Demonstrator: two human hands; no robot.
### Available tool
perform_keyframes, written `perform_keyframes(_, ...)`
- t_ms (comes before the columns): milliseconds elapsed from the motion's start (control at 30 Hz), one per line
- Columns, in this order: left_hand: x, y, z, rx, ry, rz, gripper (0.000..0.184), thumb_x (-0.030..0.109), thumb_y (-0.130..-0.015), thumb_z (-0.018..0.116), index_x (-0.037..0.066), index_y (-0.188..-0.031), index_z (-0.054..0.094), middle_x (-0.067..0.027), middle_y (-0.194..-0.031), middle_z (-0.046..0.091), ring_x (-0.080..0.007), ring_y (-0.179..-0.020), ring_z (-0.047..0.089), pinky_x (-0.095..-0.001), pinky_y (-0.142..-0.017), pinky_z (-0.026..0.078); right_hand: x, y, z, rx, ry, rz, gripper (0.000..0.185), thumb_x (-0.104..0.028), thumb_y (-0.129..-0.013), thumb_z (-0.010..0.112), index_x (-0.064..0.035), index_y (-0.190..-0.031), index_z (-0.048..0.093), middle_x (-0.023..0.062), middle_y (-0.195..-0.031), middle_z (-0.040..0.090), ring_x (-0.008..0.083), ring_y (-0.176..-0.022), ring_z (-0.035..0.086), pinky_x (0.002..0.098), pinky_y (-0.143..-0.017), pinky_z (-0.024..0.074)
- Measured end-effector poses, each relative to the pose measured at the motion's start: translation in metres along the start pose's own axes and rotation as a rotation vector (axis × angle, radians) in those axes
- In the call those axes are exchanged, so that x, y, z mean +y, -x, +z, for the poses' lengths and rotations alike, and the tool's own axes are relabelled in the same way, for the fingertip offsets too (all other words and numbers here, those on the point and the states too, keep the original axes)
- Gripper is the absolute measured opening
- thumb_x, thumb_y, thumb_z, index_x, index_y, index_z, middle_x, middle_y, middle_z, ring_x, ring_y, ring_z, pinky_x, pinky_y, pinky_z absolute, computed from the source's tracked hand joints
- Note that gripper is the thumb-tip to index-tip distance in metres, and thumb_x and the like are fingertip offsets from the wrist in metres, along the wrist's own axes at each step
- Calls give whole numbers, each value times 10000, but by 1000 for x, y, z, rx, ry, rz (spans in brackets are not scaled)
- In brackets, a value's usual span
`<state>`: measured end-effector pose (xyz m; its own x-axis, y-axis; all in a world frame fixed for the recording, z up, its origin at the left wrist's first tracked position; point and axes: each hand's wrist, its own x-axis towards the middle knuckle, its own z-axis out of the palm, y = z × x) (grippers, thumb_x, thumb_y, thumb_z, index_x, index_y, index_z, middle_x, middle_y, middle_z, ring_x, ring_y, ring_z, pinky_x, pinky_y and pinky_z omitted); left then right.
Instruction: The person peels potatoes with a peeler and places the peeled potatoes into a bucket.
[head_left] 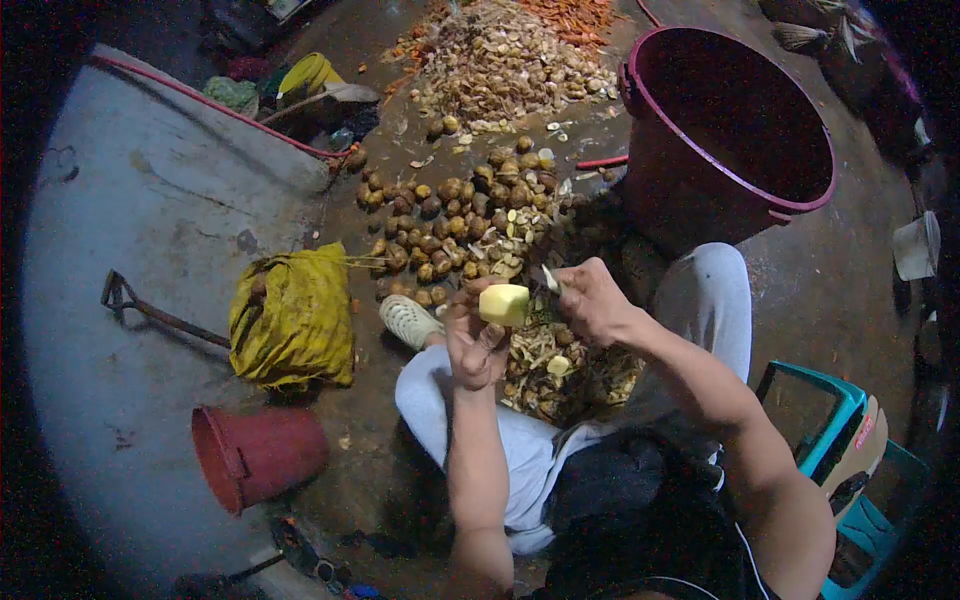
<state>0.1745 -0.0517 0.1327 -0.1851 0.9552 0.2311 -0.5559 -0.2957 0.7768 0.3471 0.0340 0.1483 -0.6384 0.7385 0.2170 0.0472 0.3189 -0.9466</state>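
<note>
My left hand holds up a peeled, pale yellow potato between fingers and thumb. Its sides look flat and smoothly cut. Just right of it, my right hand is closed around what looks like a small knife, its handle hidden in the fist. A pale sliver sticks out toward the potato; whether it is blade or peel is hard to see. Below both hands, between my legs, lies a heap of peelings with a yellow cut piece on it. Unpeeled brown potatoes spread over the floor ahead.
A large maroon tub stands at the upper right, near a big pile of pale peelings. To the left are a yellow sack, a long-handled tool and a red bucket. A teal plastic frame stands at right.
</note>
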Motion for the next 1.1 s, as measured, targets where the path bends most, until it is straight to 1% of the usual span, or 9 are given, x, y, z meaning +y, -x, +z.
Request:
perform_keyframes(167, -8, -1, -2, 25, 1, -15, 498, 53, -782, 686, 24, -1236, 486, -135, -1219, 538, -248, -1113, 535, -369, -957, 439, 21, -4, -5, 95, -72, 186, 583, -444, -963, 332, 15, -610, 401, 58, -497, 265, 167, -511, 228, 376, -492, 275)
perform_keyframes(233, -13, -4, -2, 42, 38, -58, 496, 54, -785, 683, 26, -1240, 488, -132, -1207, 548, -240, -1098, 546, -365, -946, 449, 31, -6, -5, 180, -223, 480, 613, -461, -962, 325, 38, -622, 431, 116, -487, 328, 220, -488, 295, 406, -528, 306)
perform_keyframes(367, -61, -5, -30, 128, -45, -344, 469, 65, -775, 693, 19, -1210, 522, -120, -1155, 582, -204, -1052, 575, -341, -881, 496, 85, -21, -23, 382, -157, 473, 706, -536, -943, 289, 76, -759, 588, 312, -666, 541, 433, -676, 534, 498, -702, 382)
perform_keyframes(433, -86, 0, -33, 171, -227, -541, 417, 62, -749, 697, 3, -1144, 578, -88, -987, 651, -146, -805, 636, -249, -655, 511, 63, -23, -48, 415, -24, 588, 722, -565, -926, 298, 68, -829, 632, 310, -764, 601, 452, -802, 586, 505, -782, 424)
perform_keyframes(600, -104, -33, -9, -310, -962, -863, 350, 64, -739, 661, -4, -1081, 625, -79, -903, 667, -107, -708, 615, -241, -569, 493, 59, -4, -95, 347, 377, 830, 709, -587, -884, 360, 51, -987, 650, 293, -999, 622, 432, -1013, 583, 488, -884, 453)
perform_keyframes(667, -102, -79, 22, -362, -992, -655, 346, 147, -760, 684, 9, -1074, 637, -76, -909, 672, -124, -757, 629, -263, -645, 514, 84, 3, -96, 348, 402, 904, 715, -596, -873, 372, 50, -1018, 644, 279, -1043, 620, 425, -1027, 584, 483, -893, 452)
perform_keyframes(767, -76, -153, 116, -234, -249, -466, 376, 141, -864, 600, -39, -1179, 501, -124, -987, 634, -214, -855, 657, -269, -669, 511, 98, 8, -89, 284, 407, 939, 742, -621, -855, 387, 50, -1062, 630, 264, -1102, 607, 414, -1062, 574, 473, -914, 446)
perform_keyframes(933, -46, -192, 175, -126, -313, -426, 489, 148, -859, 628, -62, -1246, 415, -160, -1042, 600, -227, -854, 657, -272, -656, 524, 95, 7, -91, 207, 372, 942, 735, -610, -819, 477, 55, -1108, 598, 271, -1111, 598, 400, -1068, 572, 453, -910, 452)
perform_keyframes(1100, -17, -162, 109, -324, -635, -568, 477, 205, -861, 643, -37, -1232, 466, -157, -1119, 601, -208, -930, 642, -311, -764, 549, 147, 12, -79, 51, 430, 753, 550, -407, -774, 625, 61, -1062, 597, 272, -1062, 610, 383, -1021, 591, 424, -861, 481)
